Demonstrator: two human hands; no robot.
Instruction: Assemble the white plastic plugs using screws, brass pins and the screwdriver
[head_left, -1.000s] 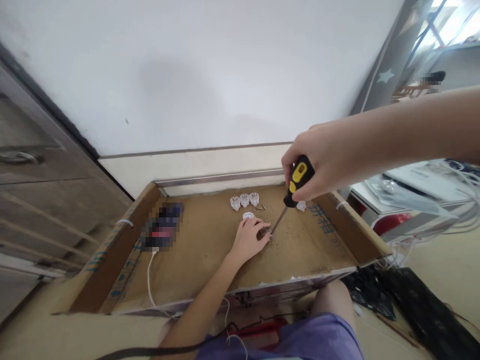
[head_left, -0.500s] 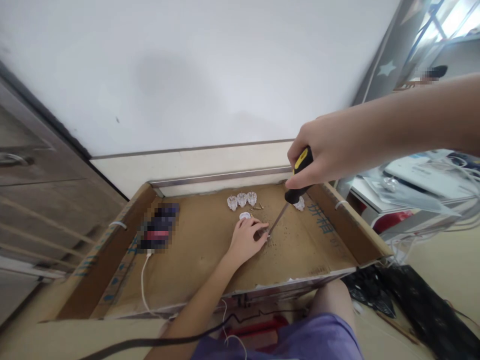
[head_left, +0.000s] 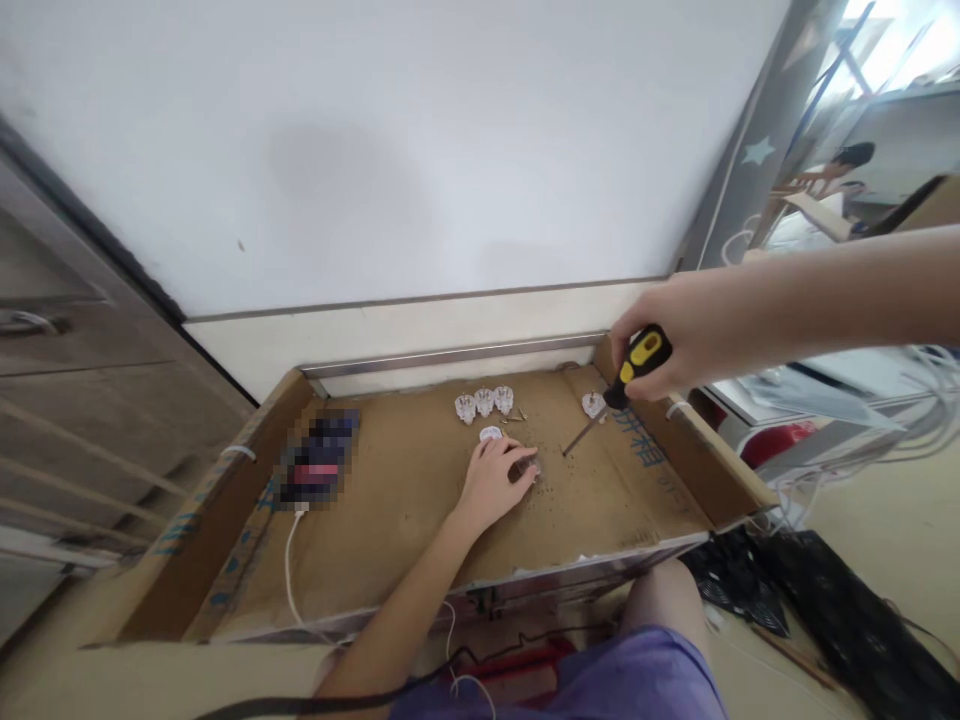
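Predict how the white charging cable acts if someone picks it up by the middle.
Probably floppy: the white charging cable lies in a loose, slack curve. A hard pull would likely drag the phone, since the cable's connector end meets it. It may also rub on the near edge of the cardboard tray, where it crosses.
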